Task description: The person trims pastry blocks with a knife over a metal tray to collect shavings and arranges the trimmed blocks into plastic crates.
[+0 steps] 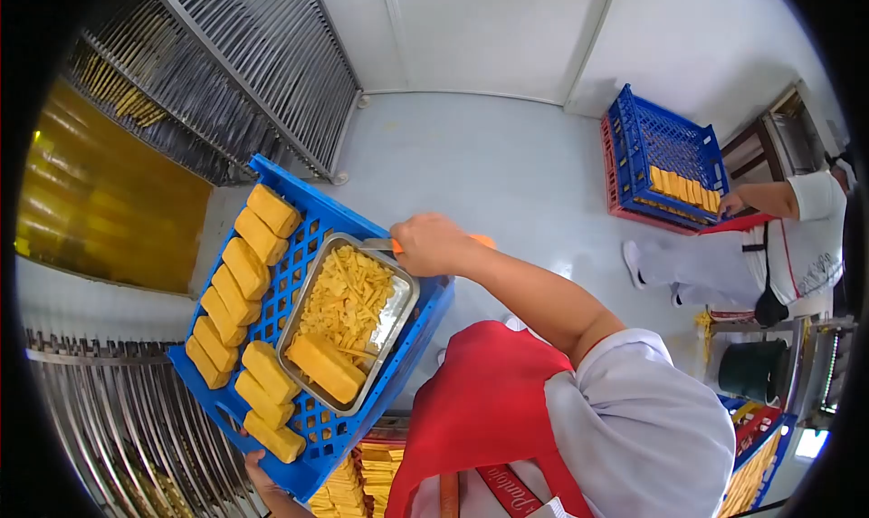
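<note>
My right hand (432, 244) is closed round an orange-handled knife (375, 244), its metal blade reaching over the rim of a steel tray (407, 296). In the tray lie yellow shavings (348, 287) and one large yellow block (328, 368). The tray rests in a blue plastic crate (312, 212). Beside it, a row of yellow blocks (237, 282) lines the crate's left side, with a few more blocks (268, 373) near the front. My left hand (260, 471) grips the crate's lower edge; most of its fingers are hidden.
Metal racks (258, 56) stand at upper left, another rack (100, 382) at lower left. Across the floor (489, 156), a co-worker (801, 237) reaches to stacked crates (674, 147) with yellow pieces. Below my crate are more yellow pieces (376, 473). A dark bucket (753, 370) is at right.
</note>
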The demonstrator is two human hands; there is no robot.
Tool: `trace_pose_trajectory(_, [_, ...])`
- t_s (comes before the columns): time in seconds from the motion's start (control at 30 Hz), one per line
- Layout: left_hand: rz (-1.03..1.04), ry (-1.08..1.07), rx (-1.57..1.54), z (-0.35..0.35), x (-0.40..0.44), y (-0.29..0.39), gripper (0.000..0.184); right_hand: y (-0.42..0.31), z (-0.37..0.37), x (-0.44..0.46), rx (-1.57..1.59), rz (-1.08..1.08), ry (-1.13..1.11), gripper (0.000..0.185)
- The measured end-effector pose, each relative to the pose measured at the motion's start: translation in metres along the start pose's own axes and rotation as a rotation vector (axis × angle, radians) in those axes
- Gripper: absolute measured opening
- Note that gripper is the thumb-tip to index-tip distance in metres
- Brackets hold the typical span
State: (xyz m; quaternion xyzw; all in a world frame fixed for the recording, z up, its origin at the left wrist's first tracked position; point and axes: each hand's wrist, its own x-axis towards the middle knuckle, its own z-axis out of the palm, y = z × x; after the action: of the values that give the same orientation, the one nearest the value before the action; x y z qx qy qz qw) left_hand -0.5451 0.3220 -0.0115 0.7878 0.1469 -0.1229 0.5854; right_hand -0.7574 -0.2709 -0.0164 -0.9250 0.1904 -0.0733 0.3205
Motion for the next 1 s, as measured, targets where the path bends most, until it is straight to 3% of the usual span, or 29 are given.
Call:
trace_pose_trajectory(0.23, [-0.002, -0.102, -0.059, 0.008, 0.004, 0.018, 0.076, 0.000, -0.015, -0.029, 0.070, 0.118, -0.011, 0.020])
trace_pose_trajectory(0.57, [0.121, -0.569, -0.106, 0.024, 0.065, 0.045, 0.071, -0.052, 0.013, -0.117, 0.012, 0.347, 0.172, 0.019])
trace_pose_trajectory(0.77, [0.202, -0.827, 0.026, 0.149, 0.053, 0.069, 0.069, 0.009, -0.010, -0.187, -0.061, 0.539, 0.381, 0.025])
trace_pose_trajectory(0.83, [0.099, -0.728, 0.242, 0.175, 0.072, 0.051, 0.063, 0.048, -0.014, -0.217, -0.069, 0.506, 0.440, 0.026])
trace_pose_trajectory(0.87, [0.181, -0.738, 0.255, 0.204, 0.040, 0.057, 0.061, 0.048, -0.029, -0.228, -0.062, 0.532, 0.437, 0.024])
trace_pose_trajectory(1.0, [0.227, -0.901, 0.184, 0.288, -0.008, 0.080, 0.076, 0.103, -0.032, -0.276, -0.007, 0.557, 0.524, 0.025])
